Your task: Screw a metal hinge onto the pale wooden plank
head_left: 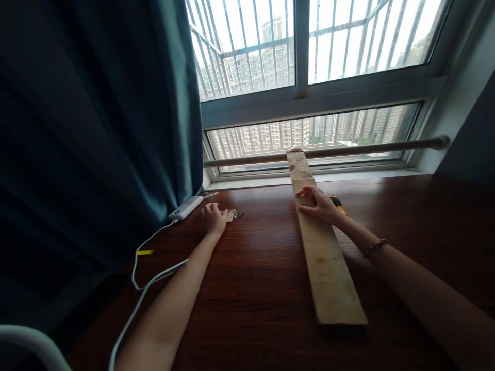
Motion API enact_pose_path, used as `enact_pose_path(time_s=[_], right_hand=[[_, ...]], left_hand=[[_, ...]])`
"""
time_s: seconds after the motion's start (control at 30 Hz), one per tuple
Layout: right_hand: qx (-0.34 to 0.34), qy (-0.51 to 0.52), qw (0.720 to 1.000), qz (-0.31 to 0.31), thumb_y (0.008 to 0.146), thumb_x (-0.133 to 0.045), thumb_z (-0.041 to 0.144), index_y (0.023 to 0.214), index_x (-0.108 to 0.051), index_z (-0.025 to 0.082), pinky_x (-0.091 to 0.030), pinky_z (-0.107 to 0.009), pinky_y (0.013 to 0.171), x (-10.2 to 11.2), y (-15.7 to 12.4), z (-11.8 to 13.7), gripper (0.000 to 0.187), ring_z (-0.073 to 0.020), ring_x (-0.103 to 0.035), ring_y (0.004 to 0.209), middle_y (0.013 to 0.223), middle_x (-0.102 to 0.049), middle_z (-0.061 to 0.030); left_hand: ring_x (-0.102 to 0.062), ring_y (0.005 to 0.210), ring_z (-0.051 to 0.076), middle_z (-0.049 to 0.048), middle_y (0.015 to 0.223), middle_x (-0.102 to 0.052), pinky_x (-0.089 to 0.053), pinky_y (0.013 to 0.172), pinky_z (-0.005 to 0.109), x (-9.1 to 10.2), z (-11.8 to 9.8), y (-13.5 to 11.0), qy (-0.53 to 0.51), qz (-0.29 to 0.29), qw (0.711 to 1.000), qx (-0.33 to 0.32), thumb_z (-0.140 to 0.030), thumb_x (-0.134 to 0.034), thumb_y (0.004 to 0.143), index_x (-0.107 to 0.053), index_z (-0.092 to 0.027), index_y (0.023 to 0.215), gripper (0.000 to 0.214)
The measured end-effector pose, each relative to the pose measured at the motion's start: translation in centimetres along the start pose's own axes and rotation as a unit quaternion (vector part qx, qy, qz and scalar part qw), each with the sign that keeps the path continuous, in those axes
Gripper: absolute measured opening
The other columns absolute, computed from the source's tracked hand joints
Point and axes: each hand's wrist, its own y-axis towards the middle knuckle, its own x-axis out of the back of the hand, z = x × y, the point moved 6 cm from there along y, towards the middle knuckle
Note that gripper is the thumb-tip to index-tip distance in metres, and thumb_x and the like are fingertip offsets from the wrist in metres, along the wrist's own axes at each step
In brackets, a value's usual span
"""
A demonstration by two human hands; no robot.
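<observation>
A long pale wooden plank [327, 257] lies on the dark wooden table [251, 288], its far end resting on a rail by the window. My right hand [319, 203] lies flat on the plank with fingers stretched out, a beaded bracelet on the wrist. Just behind it a yellow and black tool [337, 202] peeks out. My left hand [214, 216] rests on the table with its fingers on a small flat object [232, 214] that I cannot make out; whether it grips it is unclear.
A white power bank [185, 207] with a white cable [150, 281] sits at the left by a dark teal curtain [96, 129]. A metal rail [367, 148] runs along the barred window [309, 77]. A small yellow tag [145, 252] lies near the cable.
</observation>
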Motion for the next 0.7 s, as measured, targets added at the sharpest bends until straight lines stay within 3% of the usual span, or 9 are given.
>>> enact_pose_path(time_s=[0.1,0.2,0.43,0.7], right_hand=[[-0.003,0.001,1.000,-0.001,0.067,-0.066,0.031,0.111,-0.042,0.024,-0.040,-0.045,0.092,0.0,0.0,0.0,0.050,-0.0249,-0.052,0.104,0.105,-0.062,-0.0047],[-0.006,0.005,1.000,-0.001,0.067,-0.066,0.031,0.111,-0.042,0.024,-0.040,-0.045,0.092,0.0,0.0,0.0,0.051,-0.0249,-0.052,0.104,0.106,-0.061,-0.0045],[-0.001,0.003,1.000,0.001,0.068,-0.066,0.030,0.110,-0.042,0.024,-0.040,-0.044,0.092,0.0,0.0,0.0,0.049,-0.0246,-0.052,0.104,0.106,-0.062,-0.0041],[-0.004,0.003,1.000,0.003,0.068,-0.065,0.030,0.111,-0.041,0.024,-0.040,-0.045,0.092,-0.1,0.0,-0.1,0.049,-0.0248,-0.053,0.104,0.106,-0.061,-0.0040]], left_hand=[[-0.036,0.113,0.029,0.0089,0.118,-0.051,-0.025,0.094,0.044,0.1,-3.7,-1.1,-0.014,0.046,0.981,-0.190,-0.031,-0.051,0.077,-0.061,-0.023,0.094,0.021],[-0.033,0.119,0.026,0.0019,0.118,-0.056,-0.017,0.098,0.044,-0.7,-5.2,-2.1,-0.021,0.113,0.954,-0.276,-0.023,-0.046,0.080,-0.066,-0.027,0.085,0.021],[-0.035,0.117,0.026,-0.0013,0.110,-0.063,-0.006,0.099,0.048,-2.5,-4.0,-1.7,-0.034,0.142,0.957,-0.249,-0.019,-0.042,0.079,-0.065,-0.032,0.095,0.030],[-0.036,0.117,0.025,-0.0006,0.110,-0.063,-0.005,0.100,0.047,-2.4,-4.1,-1.8,-0.039,0.151,0.960,-0.234,-0.022,-0.044,0.079,-0.065,-0.031,0.094,0.028]])
